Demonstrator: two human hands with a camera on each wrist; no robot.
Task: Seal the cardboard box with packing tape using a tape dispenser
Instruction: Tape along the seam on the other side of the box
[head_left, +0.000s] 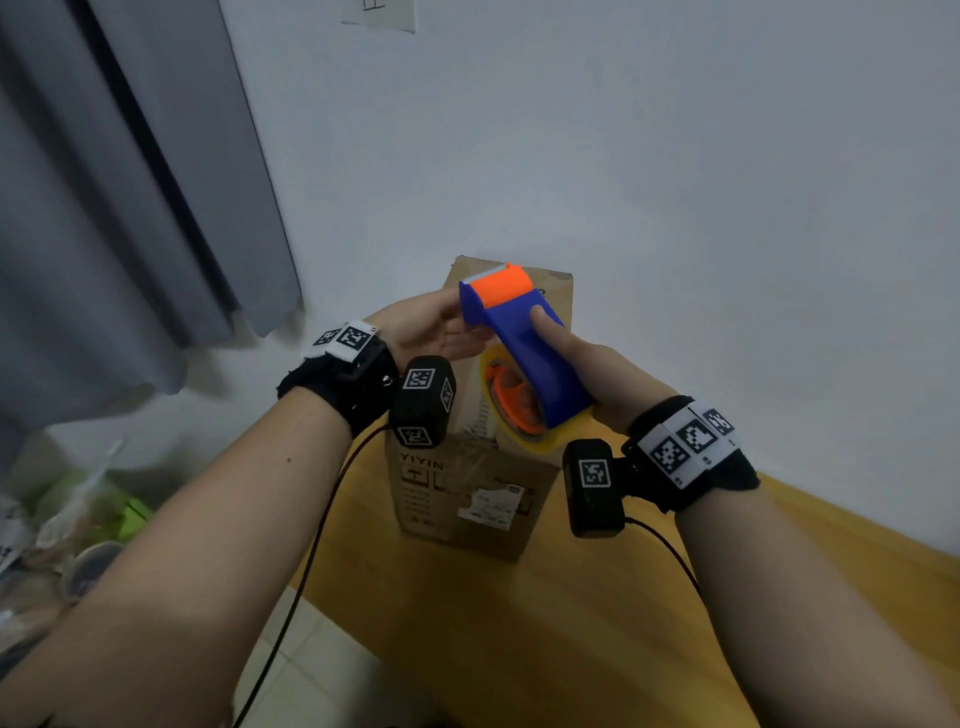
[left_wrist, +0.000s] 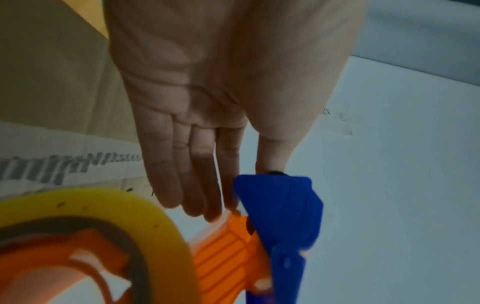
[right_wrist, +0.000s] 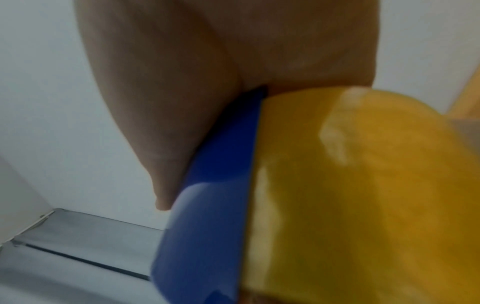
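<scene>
A blue and orange tape dispenser with a yellow tape roll is held in the air above a brown cardboard box. The box stands upright on the wooden table. My right hand grips the dispenser's blue handle, thumb on top, with the tape roll beside the palm. My left hand lies open at the dispenser's head. Its straight fingers reach the orange roller, and the thumb sits behind the blue guard. No loose tape end shows.
A grey curtain hangs at the left in front of a white wall. Clutter with green items and a cup lies at the lower left, past the table edge. Black cables run from both wrist cameras.
</scene>
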